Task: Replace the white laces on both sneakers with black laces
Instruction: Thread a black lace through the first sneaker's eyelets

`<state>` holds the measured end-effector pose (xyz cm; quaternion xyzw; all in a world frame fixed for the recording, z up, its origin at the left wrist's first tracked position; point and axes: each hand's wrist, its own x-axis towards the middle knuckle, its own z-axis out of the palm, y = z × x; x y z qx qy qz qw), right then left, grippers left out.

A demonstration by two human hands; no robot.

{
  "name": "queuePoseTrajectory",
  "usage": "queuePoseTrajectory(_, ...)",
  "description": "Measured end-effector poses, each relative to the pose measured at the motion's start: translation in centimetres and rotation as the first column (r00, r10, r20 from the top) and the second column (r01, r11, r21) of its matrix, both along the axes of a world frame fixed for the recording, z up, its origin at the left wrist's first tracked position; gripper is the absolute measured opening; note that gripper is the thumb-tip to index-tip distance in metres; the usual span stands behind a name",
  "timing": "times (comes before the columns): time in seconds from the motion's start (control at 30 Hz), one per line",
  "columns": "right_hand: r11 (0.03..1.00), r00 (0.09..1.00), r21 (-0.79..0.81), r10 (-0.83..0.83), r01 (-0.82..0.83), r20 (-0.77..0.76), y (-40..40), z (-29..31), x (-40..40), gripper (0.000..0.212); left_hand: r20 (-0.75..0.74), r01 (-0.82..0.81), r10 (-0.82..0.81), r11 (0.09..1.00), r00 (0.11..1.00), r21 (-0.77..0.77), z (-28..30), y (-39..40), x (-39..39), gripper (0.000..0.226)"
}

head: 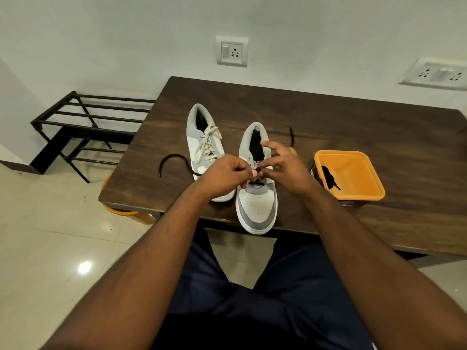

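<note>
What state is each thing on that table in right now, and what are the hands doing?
Left sneaker: white laces in, loosely threaded.
Right sneaker: white lace out, black lace started at the lowest eyelets.
Orange container: open, a second black lace inside.
Left hand: pinches the black lace.
Right hand: pinches the lace at the eyelets.
Wooden table: holds both sneakers.

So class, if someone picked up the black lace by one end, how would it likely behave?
Probably floppy: the black lace lies in a loose curve on the table. Likely light, dangling and trailing behind. It might snag, since it runs through the sneaker.
</note>
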<state>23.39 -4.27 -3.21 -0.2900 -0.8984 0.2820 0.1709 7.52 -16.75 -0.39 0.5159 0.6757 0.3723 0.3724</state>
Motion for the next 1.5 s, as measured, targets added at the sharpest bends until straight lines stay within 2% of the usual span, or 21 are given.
queuePoseTrajectory(0.07,0.993,0.99,-0.098,-0.079,0.068,-0.113,0.3,0.2,1.0,0.012,-0.013,-0.014,0.014,1.0,1.0,-0.012,-0.7,-0.7,-0.8,0.02)
queuePoseTrajectory(0.1,0.986,0.984,-0.148,-0.095,0.072,-0.153,0.4,0.3,1.2,0.017,0.012,-0.004,0.004,1.0,1.0,-0.016,-1.0,-1.0,-1.0,0.015)
queuePoseTrajectory(0.13,0.983,0.986,-0.181,-0.066,0.038,-0.153,0.3,0.4,1.3,0.028,0.049,0.016,-0.015,1.0,0.999,-0.017,-1.1,-1.2,-0.9,0.011)
queuePoseTrajectory(0.2,0.979,0.995,-0.187,0.067,-0.078,-0.068,-0.2,0.2,0.7,0.053,0.091,0.043,-0.043,0.999,0.995,-0.006,-1.3,-1.5,-0.3,0.015)
queuePoseTrajectory(0.23,0.979,0.994,-0.172,0.11,-0.112,-0.021,-0.6,0.1,0.2,0.055,0.094,0.037,-0.039,0.999,0.995,0.016,-1.5,-1.5,0.0,0.016)
queuePoseTrajectory(0.37,0.995,0.998,-0.071,0.061,-0.063,-0.023,-1.2,0.0,-0.8,0.014,0.057,-0.107,0.1,0.985,0.993,0.139,-2.3,-1.6,0.1,0.011)
queuePoseTrajectory(0.43,1.0,0.996,-0.015,0.002,-0.003,-0.085,-0.9,0.3,-0.4,0.005,0.081,-0.187,0.177,0.971,0.981,0.146,-2.8,-1.7,-0.3,0.014)
queuePoseTrajectory(0.5,1.0,0.996,0.013,-0.012,0.013,-0.086,-1.0,1.5,0.2,0.008,0.097,-0.21,0.198,0.967,0.975,0.144,-3.1,-1.7,-0.3,0.015)
queuePoseTrajectory(0.57,0.988,0.996,-0.15,0.019,-0.031,-0.084,-2.2,2.8,0.0,0.012,0.053,-0.23,0.224,0.959,0.973,0.164,-3.5,-1.8,0.0,0.013)
queuePoseTrajectory(0.63,0.913,0.99,-0.402,0.023,-0.076,-0.136,-3.3,3.6,0.0,0.016,0.034,-0.274,0.273,0.939,0.961,0.209,-3.8,-1.8,0.0,0.011)
queuePoseTrajectory(0.7,0.845,0.986,-0.529,-0.017,-0.073,-0.164,-3.3,3.9,0.7,0.02,0.042,-0.342,0.342,0.91,0.939,0.232,-3.9,-1.8,-0.3,0.013)
queuePoseTrajectory(0.8,0.886,0.981,-0.461,-0.129,0.049,-0.145,-1.2,4.0,2.7,0.006,0.053,-0.473,0.472,0.859,0.88,0.194,-4.6,-2.1,-1.5,0.018)
queuePoseTrajectory(0.9,0.896,0.971,-0.431,-0.189,0.111,-0.143,0.2,4.5,4.3,0.01,0.103,-0.543,0.535,0.836,0.838,0.081,-5.6,-2.4,-2.1,0.019)
queuePoseTrajectory(0.97,0.911,0.978,-0.401,-0.162,0.096,-0.132,-0.1,4.6,4.3,0.008,0.019,-0.516,0.516,0.856,0.857,0.042,-5.6,-2.4,-1.6,0.003)
queuePoseTrajectory(1.03,0.918,0.987,-0.389,-0.126,0.077,-0.102,-1.0,4.5,3.2,0.007,-0.096,-0.449,0.454,0.891,0.886,0.065,-4.4,-2.2,-0.2,0.019)
queuePoseTrajectory(1.1,0.922,0.99,-0.384,-0.094,0.047,-0.103,-2.0,4.1,1.9,0.007,-0.008,-0.348,0.351,0.93,0.936,0.114,-3.0,-1.5,1.4,0.029)
queuePoseTrajectory(1.17,0.924,0.989,-0.382,-0.082,0.028,-0.125,-2.5,3.6,1.0,0.006,0.069,-0.228,0.222,0.969,0.973,0.094,-2.0,-1.2,2.5,0.032)
queuePoseTrajectory(1.27,0.912,0.979,-0.409,-0.115,0.036,-0.17,-2.8,3.5,0.8,0.008,0.087,-0.131,0.122,0.987,0.989,0.097,-1.9,-1.3,2.4,0.009)
queuePoseTrajectory(1.33,0.893,0.965,-0.445,-0.168,0.064,-0.199,-2.3,4.0,1.7,0.011,0.107,-0.223,0.211,0.967,0.972,0.124,-2.4,-1.9,1.4,0.021)
queuePoseTrajectory(1.43,0.856,0.916,-0.496,-0.307,0.146,-0.26,-0.6,4.3,4.0,0.017,0.244,-0.561,0.525,0.82,0.816,0.114,-3.2,-3.1,-0.7,0.023)
queuePoseTrajectory(1.5,0.865,0.904,-0.466,-0.336,0.185,-0.264,-0.1,4.2,4.7,0.018,0.228,-0.639,0.612,0.766,0.757,0.066,-3.5,-3.8,-1.6,0.023)
